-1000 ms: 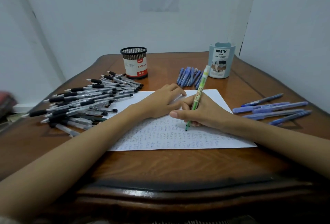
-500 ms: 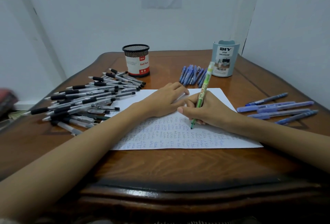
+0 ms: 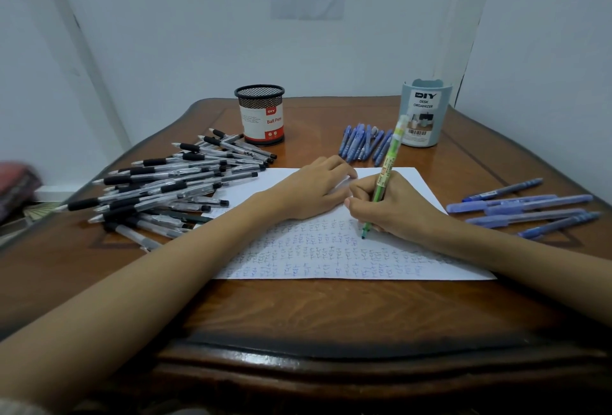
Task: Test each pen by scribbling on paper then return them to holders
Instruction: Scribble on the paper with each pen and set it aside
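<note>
Barely shifted across the sheet since a second ago. Pinching green pen [image 3: 387, 169] in right hand [image 3: 397, 209], fingers curled round the barrel, tip down on paper [image 3: 331, 259] among blue scribbles. Pressing left hand [image 3: 311, 189] flat on the sheet just beside, fingers straight and close together. Heaped at counter [image 3: 298, 308] left: black-grip pens [image 3: 165, 182], with mesh holder [image 3: 261, 116] behind. Lying by grey organizer [image 3: 425, 116] and at far right: blue pens [image 3: 364, 143].

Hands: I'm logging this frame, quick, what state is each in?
Left hand: open, fingers resting on the paper.
Right hand: grips the green pen, tip on the paper.
</note>
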{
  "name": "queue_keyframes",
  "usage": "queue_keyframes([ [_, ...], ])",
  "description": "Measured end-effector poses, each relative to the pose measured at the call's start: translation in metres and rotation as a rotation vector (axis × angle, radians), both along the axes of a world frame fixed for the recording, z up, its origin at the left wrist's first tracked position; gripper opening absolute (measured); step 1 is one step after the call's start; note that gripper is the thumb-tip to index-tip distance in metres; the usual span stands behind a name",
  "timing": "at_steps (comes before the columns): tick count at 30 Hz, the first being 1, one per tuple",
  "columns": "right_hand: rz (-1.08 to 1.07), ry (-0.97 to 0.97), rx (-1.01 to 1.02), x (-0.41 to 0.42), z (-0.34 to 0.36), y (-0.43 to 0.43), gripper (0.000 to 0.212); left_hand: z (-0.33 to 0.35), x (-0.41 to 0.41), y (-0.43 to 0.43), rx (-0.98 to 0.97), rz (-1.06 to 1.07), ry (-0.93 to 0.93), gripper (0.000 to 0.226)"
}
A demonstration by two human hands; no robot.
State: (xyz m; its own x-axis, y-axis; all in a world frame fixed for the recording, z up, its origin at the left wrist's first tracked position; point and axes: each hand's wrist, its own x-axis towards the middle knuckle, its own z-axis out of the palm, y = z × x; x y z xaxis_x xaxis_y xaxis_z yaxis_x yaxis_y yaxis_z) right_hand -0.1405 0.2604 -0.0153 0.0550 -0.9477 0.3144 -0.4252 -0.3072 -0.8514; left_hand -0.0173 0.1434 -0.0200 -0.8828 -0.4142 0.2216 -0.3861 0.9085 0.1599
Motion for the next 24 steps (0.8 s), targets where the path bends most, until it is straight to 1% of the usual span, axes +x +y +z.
queue_keyframes([
  [5, -0.001, 0.007, -0.025, -0.001, -0.002, 0.001, 0.046, 0.001, 0.0, 0.0, -0.005, -0.001, -0.017, 0.037],
  [8, -0.023, 0.024, -0.046, 0.0, -0.001, 0.0, 0.044, 0.001, 0.0, 0.0, 0.002, -0.001, -0.005, 0.037],
  [12, 0.003, 0.02, -0.02, -0.002, 0.0, 0.002, 0.042, 0.0, 0.0, 0.0, 0.005, -0.002, -0.009, 0.037],
  [16, -0.051, 0.039, -0.064, 0.0, 0.0, 0.002, 0.042, 0.001, 0.0, -0.001, 0.014, -0.009, -0.015, 0.037],
  [21, -0.115, -0.18, 0.009, -0.003, 0.008, 0.005, 0.043, 0.001, 0.002, -0.004, 0.092, -0.008, 0.053, 0.034],
  [22, -0.117, -0.203, 0.029, -0.006, 0.01, 0.006, 0.047, 0.0, 0.002, -0.004, 0.095, -0.01, 0.057, 0.035],
  [24, -0.071, -0.257, 0.083, -0.012, 0.011, 0.004, 0.064, -0.001, 0.002, -0.006, 0.101, -0.008, 0.053, 0.035],
])
